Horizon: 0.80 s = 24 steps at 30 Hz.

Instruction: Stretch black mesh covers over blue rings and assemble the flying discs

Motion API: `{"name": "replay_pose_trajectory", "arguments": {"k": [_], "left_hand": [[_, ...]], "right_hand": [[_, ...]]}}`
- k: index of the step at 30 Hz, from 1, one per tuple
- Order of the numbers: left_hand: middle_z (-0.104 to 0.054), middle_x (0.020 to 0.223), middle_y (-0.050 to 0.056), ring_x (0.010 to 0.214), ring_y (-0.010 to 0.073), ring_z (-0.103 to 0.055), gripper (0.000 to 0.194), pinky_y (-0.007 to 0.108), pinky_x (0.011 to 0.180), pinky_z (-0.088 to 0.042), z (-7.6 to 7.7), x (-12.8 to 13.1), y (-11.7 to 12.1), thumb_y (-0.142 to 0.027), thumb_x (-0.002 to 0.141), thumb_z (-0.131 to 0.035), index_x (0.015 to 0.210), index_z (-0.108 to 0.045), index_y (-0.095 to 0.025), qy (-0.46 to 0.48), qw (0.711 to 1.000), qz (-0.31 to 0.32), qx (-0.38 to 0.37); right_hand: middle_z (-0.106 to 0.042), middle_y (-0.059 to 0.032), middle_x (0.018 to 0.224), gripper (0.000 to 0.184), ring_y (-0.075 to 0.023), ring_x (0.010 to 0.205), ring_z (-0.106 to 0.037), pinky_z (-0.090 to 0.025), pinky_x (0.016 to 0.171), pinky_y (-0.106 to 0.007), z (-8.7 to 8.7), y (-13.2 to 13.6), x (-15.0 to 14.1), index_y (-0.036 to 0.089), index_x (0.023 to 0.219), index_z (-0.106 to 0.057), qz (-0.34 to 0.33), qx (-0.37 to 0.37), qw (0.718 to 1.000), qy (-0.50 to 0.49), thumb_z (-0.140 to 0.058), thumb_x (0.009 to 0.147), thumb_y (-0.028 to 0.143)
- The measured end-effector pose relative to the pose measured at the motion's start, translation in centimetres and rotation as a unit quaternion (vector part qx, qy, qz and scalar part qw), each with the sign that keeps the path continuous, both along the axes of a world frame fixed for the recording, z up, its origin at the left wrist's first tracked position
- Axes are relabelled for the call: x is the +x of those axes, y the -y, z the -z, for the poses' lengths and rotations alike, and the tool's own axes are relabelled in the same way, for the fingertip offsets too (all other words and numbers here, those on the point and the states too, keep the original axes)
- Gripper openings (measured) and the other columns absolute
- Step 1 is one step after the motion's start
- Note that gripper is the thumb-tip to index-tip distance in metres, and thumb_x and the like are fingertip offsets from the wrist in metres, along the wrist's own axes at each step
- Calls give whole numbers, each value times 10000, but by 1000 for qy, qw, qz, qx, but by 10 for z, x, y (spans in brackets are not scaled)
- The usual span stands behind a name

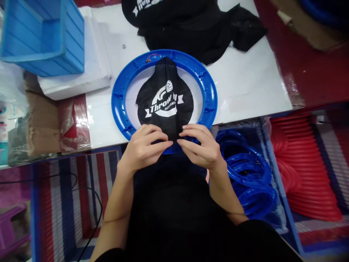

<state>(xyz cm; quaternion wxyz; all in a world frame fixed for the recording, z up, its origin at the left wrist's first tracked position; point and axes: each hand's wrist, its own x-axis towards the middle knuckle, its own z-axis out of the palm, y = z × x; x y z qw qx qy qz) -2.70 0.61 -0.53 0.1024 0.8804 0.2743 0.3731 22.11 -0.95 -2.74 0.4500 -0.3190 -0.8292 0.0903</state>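
Observation:
A blue plastic ring (pixel 210 98) lies at the front of the white table, with small posts along its channel and thin red wires at its far side. Across its opening lies a black mesh cloth (pixel 147 91) with a white printed logo; its far end rests on the ring's far rim. My left hand (pixel 145 147) pinches the cloth's near edge at the ring's near rim. Just beside it, my right hand (pixel 200 145) pinches the same edge, fingertips a little apart from the left ones. The fingers partly hide the near rim.
More black mesh cloths (pixel 188 32) are piled behind the ring. A blue bin (pixel 73 36) stands on a white slab at the left. Below the table's right edge are a crate of blue rings (pixel 247 167) and stacked red rings (pixel 308 163). A black cable (pixel 100 203) hangs lower left.

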Motion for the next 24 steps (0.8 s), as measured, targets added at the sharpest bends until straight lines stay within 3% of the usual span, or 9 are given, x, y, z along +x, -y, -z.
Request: {"name": "replay_pose_trajectory", "arguments": {"k": [8,19,21,24], "left_hand": [[-789,990,63,963,252,-676,210,408,769,-563,-2,1,-1,-63,930,-755,1086,-751,-203,-18,1000,-8,8],[-767,1039,72,1013,252,-672,166,415,800,-561,-8,2,-3,-122,994,-667,1049,-764,-245,-59,998,-11,-6],[-755,1053,76,1018,247,-675,162,418,821,-562,-10,3,0,-131,1003,-662,1056,-764,-245,-57,998,-15,-32],[-737,1065,75,1006,231,-682,114,402,846,-569,-18,3,4,-161,1014,-681,1071,-751,-231,-44,996,-11,-75]], "right_hand": [[-751,-151,1117,228,-335,1200,-713,-678,915,-563,-9,-2,1,182,1072,-746,-9,-13,1000,17,-716,917,18],[-742,-108,1237,270,-343,1299,-676,-632,1008,-620,-14,-2,2,280,1100,-776,-15,-73,996,37,-650,963,84],[-740,-98,1282,296,-350,1318,-667,-598,1062,-641,-14,0,1,299,1139,-772,8,-71,997,30,-655,959,95],[-712,-103,1342,280,-370,1351,-635,-526,1145,-671,-10,1,1,313,1176,-753,133,-64,989,-7,-662,975,141]]}}
